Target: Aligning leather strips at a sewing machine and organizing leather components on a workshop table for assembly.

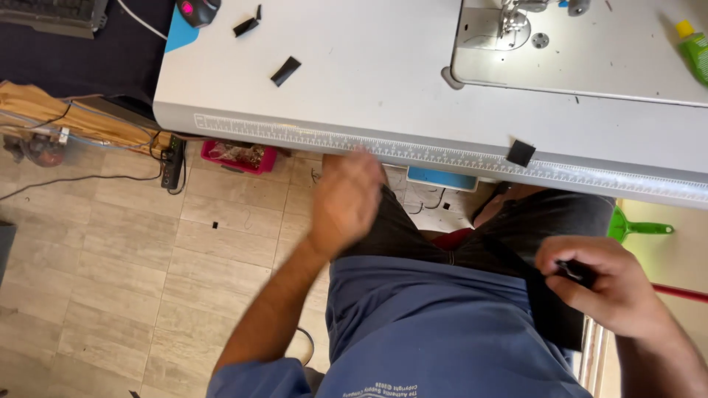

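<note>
Black strap (pixel 549 295) pinched in curled right hand (pixel 601 284); left hand (pixel 346 199) blurred, grip unclear, under table edge (pixel 295 133)

floor (pixel 110 250): pale wood-look tiles | sewing table (pixel 354 81): grey-white, daylit

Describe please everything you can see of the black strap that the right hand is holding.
The black strap is a flat, dark band, seemingly woven fabric or webbing. Its upper end is pinched in the right hand, between thumb and fingers, near the person's lap. From there it hangs down over the blue shirt, ending near the picture's lower right. It looks limp and unfolded. Its texture and edges are too dark to tell. It touches only the hand and the clothing.
</note>
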